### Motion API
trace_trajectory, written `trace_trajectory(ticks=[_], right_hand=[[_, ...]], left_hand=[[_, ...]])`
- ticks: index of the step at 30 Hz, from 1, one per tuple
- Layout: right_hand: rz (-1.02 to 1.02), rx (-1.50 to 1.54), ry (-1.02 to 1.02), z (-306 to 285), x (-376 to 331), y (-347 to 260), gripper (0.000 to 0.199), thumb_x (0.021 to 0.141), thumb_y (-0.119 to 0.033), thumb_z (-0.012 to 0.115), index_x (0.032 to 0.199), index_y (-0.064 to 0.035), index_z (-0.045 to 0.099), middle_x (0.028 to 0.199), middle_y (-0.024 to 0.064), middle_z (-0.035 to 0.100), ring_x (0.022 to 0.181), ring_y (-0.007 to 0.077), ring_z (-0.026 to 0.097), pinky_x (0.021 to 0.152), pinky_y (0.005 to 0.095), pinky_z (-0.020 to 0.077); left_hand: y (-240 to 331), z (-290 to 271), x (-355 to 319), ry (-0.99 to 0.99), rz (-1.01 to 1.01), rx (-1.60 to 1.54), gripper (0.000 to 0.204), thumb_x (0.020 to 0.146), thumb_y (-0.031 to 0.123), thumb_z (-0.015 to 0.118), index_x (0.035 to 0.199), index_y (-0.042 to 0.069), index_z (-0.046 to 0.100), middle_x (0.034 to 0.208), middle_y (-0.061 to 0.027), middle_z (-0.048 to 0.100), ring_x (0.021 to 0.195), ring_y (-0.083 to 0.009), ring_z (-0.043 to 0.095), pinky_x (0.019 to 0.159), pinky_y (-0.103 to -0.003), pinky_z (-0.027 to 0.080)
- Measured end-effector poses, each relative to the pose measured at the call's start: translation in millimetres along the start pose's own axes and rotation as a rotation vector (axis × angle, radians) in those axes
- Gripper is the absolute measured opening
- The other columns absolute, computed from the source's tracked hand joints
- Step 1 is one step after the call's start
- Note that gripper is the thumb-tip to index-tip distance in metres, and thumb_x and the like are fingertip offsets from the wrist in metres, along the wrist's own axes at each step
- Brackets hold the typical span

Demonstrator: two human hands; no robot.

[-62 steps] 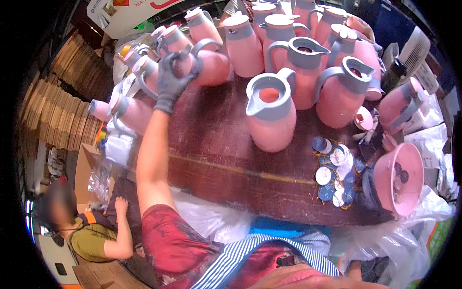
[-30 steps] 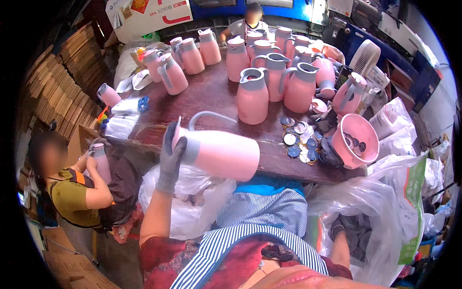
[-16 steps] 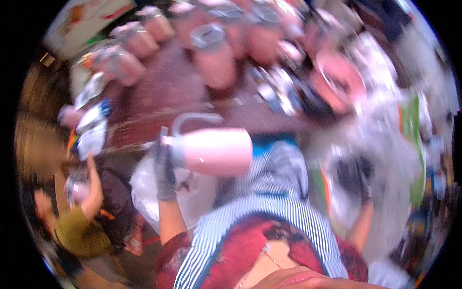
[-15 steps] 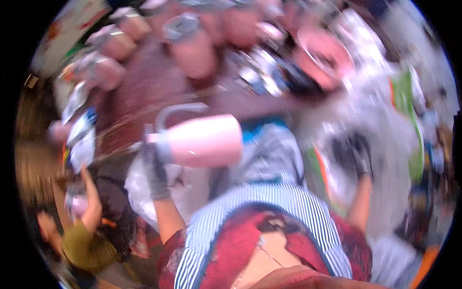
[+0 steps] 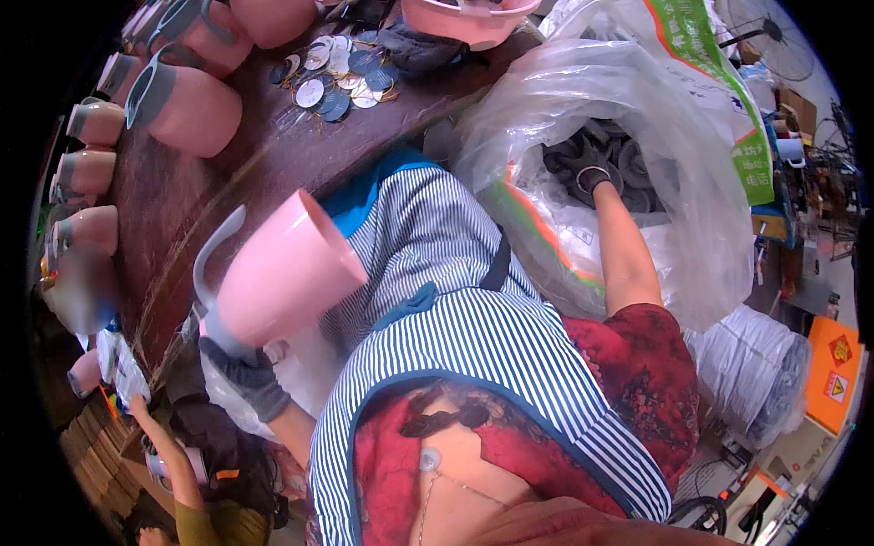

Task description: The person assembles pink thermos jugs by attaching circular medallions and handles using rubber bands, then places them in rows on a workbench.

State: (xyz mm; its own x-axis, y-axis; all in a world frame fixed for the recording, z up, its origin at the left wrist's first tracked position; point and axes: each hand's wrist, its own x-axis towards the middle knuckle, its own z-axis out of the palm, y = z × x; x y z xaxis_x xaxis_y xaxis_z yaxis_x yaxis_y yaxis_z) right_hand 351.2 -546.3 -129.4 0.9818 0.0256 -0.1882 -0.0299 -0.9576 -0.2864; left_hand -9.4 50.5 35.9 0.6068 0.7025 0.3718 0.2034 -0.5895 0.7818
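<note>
My left hand [image 5: 248,380], in a dark grey glove, is closed on the grey end of a pink jug [image 5: 282,273]. The jug tilts over my lap, its wide, hollow pink end facing up and to the right. A curved grey handle [image 5: 208,264] stands out from its left side. My right hand [image 5: 587,173], also gloved, reaches into a large clear plastic bag [image 5: 537,114] on the right. It is among several dark grey round parts [image 5: 630,164], and its fingers blend in with them, so their grip is hard to make out.
More pink jugs with grey rims [image 5: 200,114] stand on the dark red table [image 5: 246,150]. Round tags [image 5: 337,82] with strings lie near a pink basin [image 5: 473,20]. Another person's arm [image 5: 173,455] is at lower left. A roll of white cord [image 5: 742,364] sits at right.
The jug has swung from lying nearly level to tilting with its hollow end upward. My right hand is now among the grey parts in the bag. The view has turned and sharpened.
</note>
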Motion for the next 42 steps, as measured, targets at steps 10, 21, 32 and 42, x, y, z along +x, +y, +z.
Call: trace_trajectory(ticks=[10, 21, 32, 42], right_hand=[[-0.611, 0.661, -0.181, -169.3, -129.0, -177.6, 0.044, 0.071, -0.019, 0.080, 0.107, 0.0007, 0.064, 0.108, 0.0165, 0.066, 0.100, 0.0315, 0.065, 0.087, 0.0390, 0.0512], [-0.995, -0.049, 0.009, 7.1, -130.9, -273.7, 0.078, 0.077, -0.063, 0.062, 0.146, -0.0305, 0.045, 0.153, 0.0145, 0.037, 0.140, 0.0416, 0.031, 0.109, 0.0681, 0.0167], [-1.033, 1.048, -0.214, -45.4, -137.3, -326.2, 0.072, 0.093, -0.048, 0.054, 0.147, -0.0029, 0.039, 0.153, 0.0229, 0.034, 0.144, 0.0394, 0.029, 0.117, 0.0470, 0.0201], [-1.218, 1.026, -0.138, -68.4, -145.1, -336.9, 0.094, 0.084, -0.071, 0.051, 0.148, -0.0036, 0.039, 0.155, 0.0254, 0.026, 0.144, 0.0422, 0.025, 0.115, 0.0530, 0.0210]], left_hand=[[30.0, 18.5, 18.6, 0.084, -0.697, -0.808, 0.064, 0.094, 0.053, 0.057, 0.147, 0.021, 0.041, 0.145, -0.0070, 0.046, 0.134, -0.0269, 0.044, 0.104, -0.044, 0.044], [33.8, 35.8, -23.1, 0.107, -0.738, -0.935, 0.060, 0.101, 0.053, 0.041, 0.143, 0.010, 0.042, 0.137, -0.0089, 0.052, 0.125, -0.0239, 0.051, 0.102, -0.038, 0.044], [0.5, 59.0, -47.2, 0.000, -0.495, -0.637, 0.053, 0.099, 0.043, 0.050, 0.142, 0.012, 0.044, 0.134, -0.0088, 0.054, 0.123, -0.0235, 0.052, 0.103, -0.041, 0.044], [65.5, 54.2, -19.9, 0.048, -0.531, -1.058, 0.058, 0.095, 0.030, 0.061, 0.143, 0.005, 0.040, 0.134, -0.0152, 0.053, 0.123, -0.0260, 0.052, 0.105, -0.040, 0.042]])
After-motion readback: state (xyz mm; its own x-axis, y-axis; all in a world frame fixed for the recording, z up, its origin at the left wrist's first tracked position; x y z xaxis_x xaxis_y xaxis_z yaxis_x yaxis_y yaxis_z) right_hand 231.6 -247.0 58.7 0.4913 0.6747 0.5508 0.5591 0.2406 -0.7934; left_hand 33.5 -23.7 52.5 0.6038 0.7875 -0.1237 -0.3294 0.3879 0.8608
